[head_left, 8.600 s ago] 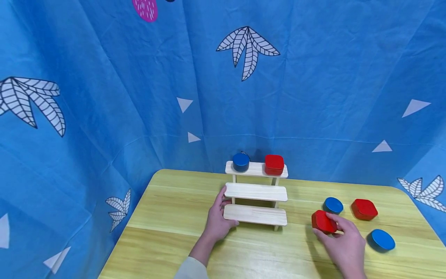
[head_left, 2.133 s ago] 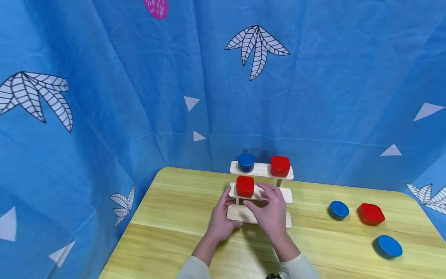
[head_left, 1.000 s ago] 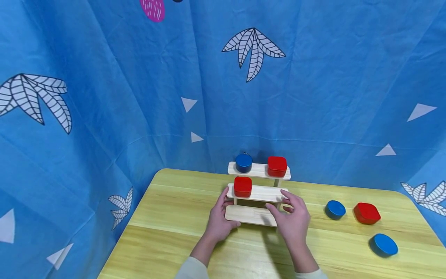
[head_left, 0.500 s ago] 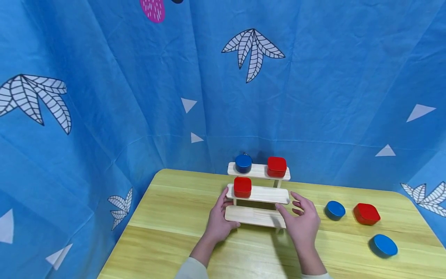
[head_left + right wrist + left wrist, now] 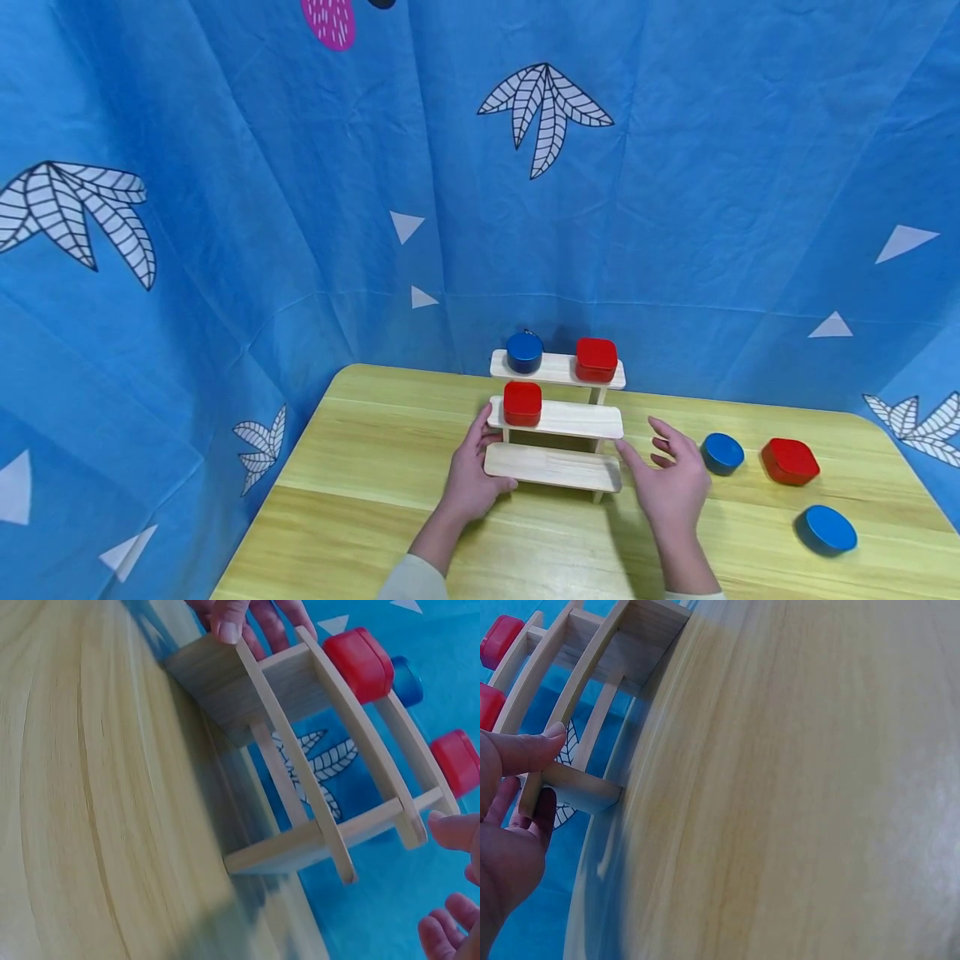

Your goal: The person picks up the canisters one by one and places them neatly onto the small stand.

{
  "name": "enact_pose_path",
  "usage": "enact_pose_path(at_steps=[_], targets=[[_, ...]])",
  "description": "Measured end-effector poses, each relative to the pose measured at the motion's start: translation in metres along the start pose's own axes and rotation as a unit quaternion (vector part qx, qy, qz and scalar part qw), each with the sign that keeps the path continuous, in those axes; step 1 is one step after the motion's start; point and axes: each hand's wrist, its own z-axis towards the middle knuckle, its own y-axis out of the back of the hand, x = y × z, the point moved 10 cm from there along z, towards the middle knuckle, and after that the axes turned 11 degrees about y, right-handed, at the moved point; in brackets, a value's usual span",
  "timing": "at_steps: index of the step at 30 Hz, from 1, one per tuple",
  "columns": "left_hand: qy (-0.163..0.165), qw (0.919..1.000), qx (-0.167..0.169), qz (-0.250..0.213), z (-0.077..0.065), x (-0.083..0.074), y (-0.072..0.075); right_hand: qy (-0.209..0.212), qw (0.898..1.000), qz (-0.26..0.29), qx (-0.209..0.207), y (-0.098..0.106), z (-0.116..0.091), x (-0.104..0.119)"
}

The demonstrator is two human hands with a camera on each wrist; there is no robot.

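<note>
A three-tier wooden display stand (image 5: 553, 467) stands near the table's back edge. My left hand (image 5: 471, 475) grips its left end; in the left wrist view, the thumb (image 5: 536, 752) lies over the lowest tier and fingers curl beneath. On the middle tier, at its left, sits a red rounded-square tin (image 5: 522, 403). The top tier carries a blue round tin (image 5: 524, 352) at left and another red tin (image 5: 596, 359) at right. My right hand (image 5: 672, 483) hovers just right of the stand, thumb and fingers spread, nothing between them.
Right of my right hand, a small blue round tin (image 5: 722, 454), a red tin (image 5: 790, 462) and a larger blue round tin (image 5: 825, 531) lie on the wooden table (image 5: 360, 467). A blue patterned cloth (image 5: 675, 208) hangs behind and along the left side.
My right hand brought a red tin from the right side to the middle tier and let it go. Since then it has drawn back rightward, off the stand. The left hand keeps its hold.
</note>
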Motion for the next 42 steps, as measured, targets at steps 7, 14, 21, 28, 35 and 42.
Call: enact_pose_path(at_steps=[7, 14, 21, 28, 35, 42], targets=[[0.011, 0.9999, -0.003, 0.005, -0.001, 0.001, 0.0, -0.004, 1.0, -0.008, -0.006, 0.006, 0.0, -0.011], [0.01, 0.9999, -0.003, 0.006, -0.001, 0.002, 0.0, -0.015, 1.0, -0.013, -0.006, 0.009, -0.002, -0.019], [0.008, 1.0, -0.001, 0.003, -0.001, 0.001, 0.0, -0.03, 0.999, -0.028, -0.008, 0.014, -0.001, -0.028], [0.011, 0.9999, -0.002, 0.009, -0.001, -0.001, 0.001, -0.042, 0.998, -0.052, -0.009, 0.02, 0.0, -0.038], [0.01, 0.9999, 0.001, 0.009, 0.0, -0.002, 0.0, -0.054, 0.997, -0.058, -0.005, 0.024, 0.0, -0.046], [0.01, 0.9999, 0.001, 0.006, 0.0, 0.001, 0.0, -0.076, 0.994, -0.074, 0.0, 0.029, -0.001, -0.057]])
